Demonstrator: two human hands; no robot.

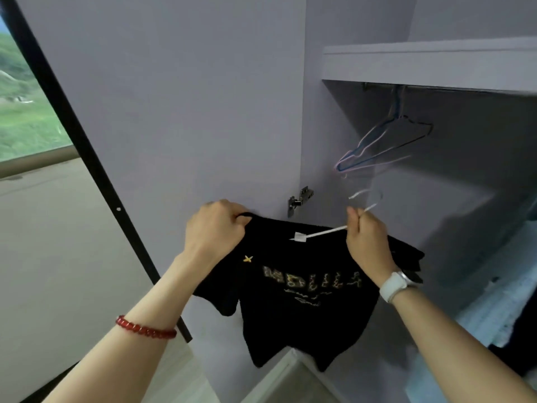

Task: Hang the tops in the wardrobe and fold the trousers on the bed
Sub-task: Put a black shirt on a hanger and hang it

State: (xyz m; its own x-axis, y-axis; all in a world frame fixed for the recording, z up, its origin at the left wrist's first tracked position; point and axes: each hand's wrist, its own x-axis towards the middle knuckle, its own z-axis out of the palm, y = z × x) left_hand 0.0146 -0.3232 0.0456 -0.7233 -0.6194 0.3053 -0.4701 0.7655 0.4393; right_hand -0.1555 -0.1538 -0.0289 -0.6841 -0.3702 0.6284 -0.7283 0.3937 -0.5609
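Note:
A black T-shirt (pixel 293 309) with gold lettering hangs in front of me, held up by both hands. My left hand (pixel 216 228) grips the left shoulder seam. My right hand (pixel 367 239) holds a white hanger (pixel 325 232), whose arm runs into the shirt's neck opening while its hook sticks up blurred above my fingers. The open wardrobe (pixel 436 62) is to the right, with a rail (pixel 436 88) under its shelf. Empty wire hangers (pixel 386 144) in blue, pink and black hang on that rail.
The wardrobe door (pixel 174 112) stands open right behind the shirt, with a metal hinge (pixel 299 200). A dark-framed window (pixel 26 112) is at the left. Pale blue and dark clothes (pixel 511 309) sit low on the right. A light cabinet edge (pixel 284 379) lies below the shirt.

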